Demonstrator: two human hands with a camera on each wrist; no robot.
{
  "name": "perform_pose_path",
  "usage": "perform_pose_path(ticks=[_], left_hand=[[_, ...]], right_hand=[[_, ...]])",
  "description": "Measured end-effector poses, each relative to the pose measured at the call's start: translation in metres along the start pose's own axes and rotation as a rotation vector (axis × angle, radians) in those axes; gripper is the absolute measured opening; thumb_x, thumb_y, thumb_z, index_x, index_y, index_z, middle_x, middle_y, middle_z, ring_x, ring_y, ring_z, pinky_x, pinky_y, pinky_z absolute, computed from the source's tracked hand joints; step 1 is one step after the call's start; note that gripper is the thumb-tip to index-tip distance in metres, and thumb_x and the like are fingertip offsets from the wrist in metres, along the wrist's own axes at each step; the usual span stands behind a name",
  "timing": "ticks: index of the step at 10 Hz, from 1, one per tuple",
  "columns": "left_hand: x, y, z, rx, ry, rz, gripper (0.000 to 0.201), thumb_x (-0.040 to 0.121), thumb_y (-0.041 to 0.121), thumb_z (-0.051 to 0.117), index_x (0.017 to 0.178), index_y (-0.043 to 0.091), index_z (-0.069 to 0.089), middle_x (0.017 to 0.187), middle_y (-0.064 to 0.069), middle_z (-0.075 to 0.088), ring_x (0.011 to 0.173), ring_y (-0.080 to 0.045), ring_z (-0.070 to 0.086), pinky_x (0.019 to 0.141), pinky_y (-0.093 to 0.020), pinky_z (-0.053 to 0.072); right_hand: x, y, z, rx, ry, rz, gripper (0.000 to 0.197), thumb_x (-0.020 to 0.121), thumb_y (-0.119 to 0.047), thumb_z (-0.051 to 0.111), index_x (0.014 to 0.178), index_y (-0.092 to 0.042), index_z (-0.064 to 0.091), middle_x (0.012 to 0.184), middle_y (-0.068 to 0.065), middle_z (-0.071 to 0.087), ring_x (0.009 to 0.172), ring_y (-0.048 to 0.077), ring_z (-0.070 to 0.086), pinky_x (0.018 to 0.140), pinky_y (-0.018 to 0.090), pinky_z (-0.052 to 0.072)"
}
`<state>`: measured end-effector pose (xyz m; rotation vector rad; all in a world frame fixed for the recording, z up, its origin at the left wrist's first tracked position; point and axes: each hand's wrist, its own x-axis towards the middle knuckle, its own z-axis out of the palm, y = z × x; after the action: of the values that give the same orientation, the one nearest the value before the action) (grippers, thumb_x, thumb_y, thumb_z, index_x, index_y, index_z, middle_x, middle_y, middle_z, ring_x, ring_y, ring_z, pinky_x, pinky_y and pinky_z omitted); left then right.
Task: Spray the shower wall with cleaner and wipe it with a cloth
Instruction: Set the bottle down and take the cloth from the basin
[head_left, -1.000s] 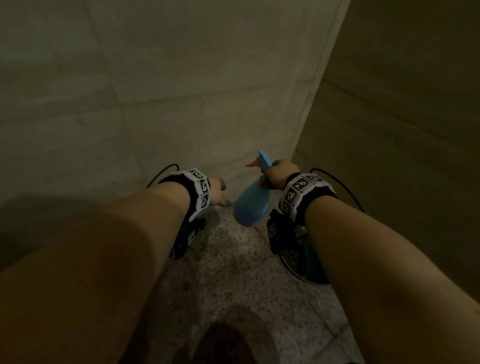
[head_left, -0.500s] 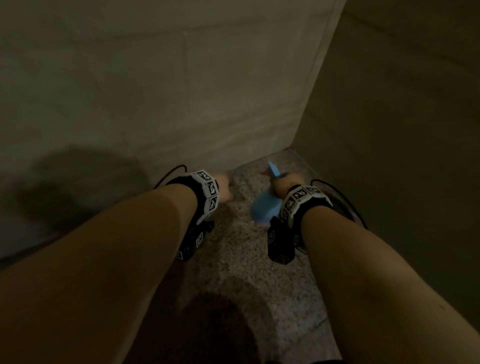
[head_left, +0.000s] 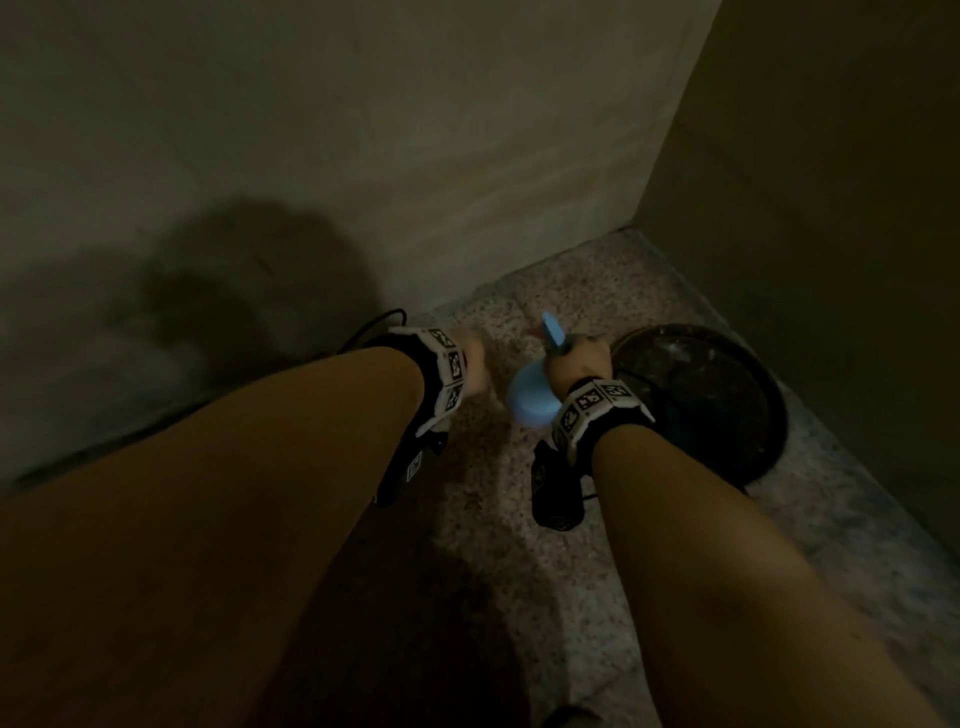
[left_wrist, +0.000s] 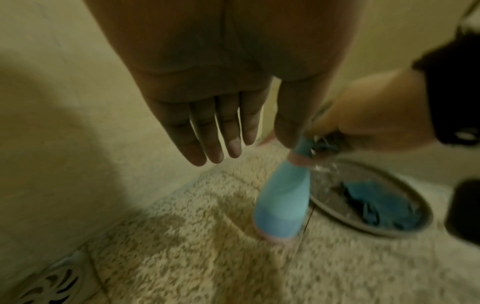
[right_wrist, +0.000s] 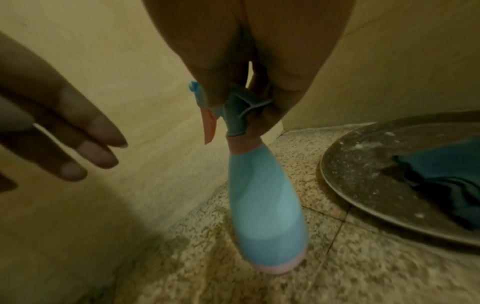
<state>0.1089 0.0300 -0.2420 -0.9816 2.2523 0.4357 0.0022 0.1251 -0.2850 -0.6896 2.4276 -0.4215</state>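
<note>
My right hand (head_left: 574, 361) grips the head of a light blue spray bottle (head_left: 532, 397) (right_wrist: 265, 197) (left_wrist: 283, 197), which hangs upright just above the speckled floor. Its orange trigger (right_wrist: 209, 125) points toward the beige shower wall (head_left: 363, 130). My left hand (head_left: 475, 358) (left_wrist: 221, 131) hovers beside it, fingers straight and spread, holding nothing. A blue cloth (right_wrist: 446, 185) (left_wrist: 459, 207) lies crumpled in a dark round basin (head_left: 727, 410) at the right.
The basin (right_wrist: 363, 185) sits on the floor in the corner where the two walls meet. A metal floor drain (left_wrist: 49, 281) lies by the wall at the left. The speckled stone floor (head_left: 493, 519) stretches toward me.
Both hands have dropped from wall height to near the floor, and the bottle has swung upright. My view tilted down, bringing the basin fully into sight.
</note>
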Motion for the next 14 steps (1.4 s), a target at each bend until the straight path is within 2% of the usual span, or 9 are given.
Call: perform_pose_path(ticks=[1, 3, 6, 7, 9, 10, 11, 13, 14], left_hand=[[0.012, 0.001, 0.009, 0.192, -0.087, -0.053, 0.026, 0.097, 0.029, 0.047, 0.119, 0.016, 0.053, 0.103, -0.008, 0.059, 0.090, -0.022, 0.059, 0.080, -0.027, 0.040], [0.032, 0.009, 0.023, 0.360, -0.123, -0.028, 0.053, 0.094, 0.035, 0.051, 0.141, 0.014, 0.040, 0.144, -0.008, 0.044, 0.122, -0.026, 0.052, 0.096, -0.035, 0.045], [0.013, 0.019, 0.021, 0.300, -0.108, -0.006, 0.043, 0.092, 0.022, 0.054, 0.132, 0.005, 0.049, 0.135, -0.011, 0.052, 0.117, -0.023, 0.054, 0.096, -0.030, 0.043], [0.017, 0.025, 0.026, 0.262, -0.039, 0.076, 0.038, 0.092, 0.022, 0.054, 0.127, 0.006, 0.054, 0.097, -0.004, 0.057, 0.081, -0.015, 0.049, 0.079, -0.028, 0.041], [0.032, 0.067, 0.037, 0.234, -0.055, 0.220, 0.017, 0.094, 0.027, 0.050, 0.108, 0.019, 0.053, 0.069, 0.008, 0.037, 0.057, -0.004, 0.034, 0.069, -0.025, 0.039], [0.024, 0.086, 0.044, 0.236, -0.002, 0.300, 0.031, 0.092, 0.023, 0.053, 0.121, 0.013, 0.057, 0.081, 0.003, 0.044, 0.055, -0.005, 0.032, 0.076, -0.024, 0.035], [0.030, 0.103, 0.048, 0.277, -0.056, 0.317, 0.035, 0.095, 0.023, 0.050, 0.126, 0.008, 0.055, 0.097, -0.003, 0.046, 0.078, -0.016, 0.042, 0.076, -0.023, 0.033], [0.067, 0.127, 0.062, 0.413, -0.182, 0.351, 0.016, 0.099, 0.037, 0.038, 0.102, 0.022, 0.036, 0.076, 0.001, 0.031, 0.054, -0.009, 0.020, 0.065, -0.028, 0.032], [0.070, 0.143, 0.065, 0.373, -0.234, 0.354, 0.036, 0.101, 0.026, 0.038, 0.135, 0.014, 0.040, 0.101, -0.006, 0.051, 0.058, -0.009, 0.027, 0.073, -0.025, 0.030]], right_hand=[[0.015, 0.002, 0.011, 0.018, -0.002, -0.024, 0.035, 0.099, -0.022, 0.040, 0.129, -0.007, 0.049, 0.139, 0.014, 0.038, 0.107, 0.033, 0.054, 0.079, 0.032, 0.041], [0.040, 0.008, 0.020, 0.047, 0.005, -0.048, 0.034, 0.099, -0.018, 0.040, 0.130, -0.010, 0.050, 0.138, 0.012, 0.041, 0.109, 0.033, 0.053, 0.089, 0.037, 0.045], [0.047, 0.001, 0.016, 0.070, -0.100, -0.168, 0.037, 0.098, -0.024, 0.043, 0.132, -0.010, 0.050, 0.133, 0.016, 0.051, 0.113, 0.033, 0.054, 0.085, 0.033, 0.044], [0.044, 0.016, 0.013, 0.171, -0.111, -0.159, 0.041, 0.095, -0.028, 0.051, 0.133, -0.015, 0.050, 0.132, 0.012, 0.055, 0.116, 0.031, 0.054, 0.090, 0.034, 0.045], [0.040, 0.075, -0.001, 0.378, -0.152, -0.005, 0.040, 0.091, -0.032, 0.055, 0.127, -0.015, 0.056, 0.133, 0.010, 0.054, 0.119, 0.028, 0.053, 0.101, 0.034, 0.044], [0.042, 0.115, -0.007, 0.362, -0.135, 0.098, 0.039, 0.091, -0.034, 0.053, 0.125, -0.015, 0.058, 0.134, 0.009, 0.053, 0.120, 0.030, 0.052, 0.101, 0.032, 0.042], [0.045, 0.155, -0.015, 0.403, -0.095, 0.284, 0.036, 0.091, -0.033, 0.053, 0.124, -0.020, 0.059, 0.137, 0.009, 0.050, 0.118, 0.034, 0.052, 0.101, 0.041, 0.045], [0.054, 0.205, -0.024, 0.446, -0.053, 0.489, 0.045, 0.090, -0.038, 0.053, 0.132, -0.022, 0.050, 0.143, 0.012, 0.041, 0.121, 0.037, 0.047, 0.102, 0.042, 0.042], [0.061, 0.219, -0.022, 0.438, -0.029, 0.546, 0.052, 0.090, -0.035, 0.053, 0.139, -0.021, 0.040, 0.146, 0.014, 0.036, 0.125, 0.039, 0.044, 0.104, 0.046, 0.040]])
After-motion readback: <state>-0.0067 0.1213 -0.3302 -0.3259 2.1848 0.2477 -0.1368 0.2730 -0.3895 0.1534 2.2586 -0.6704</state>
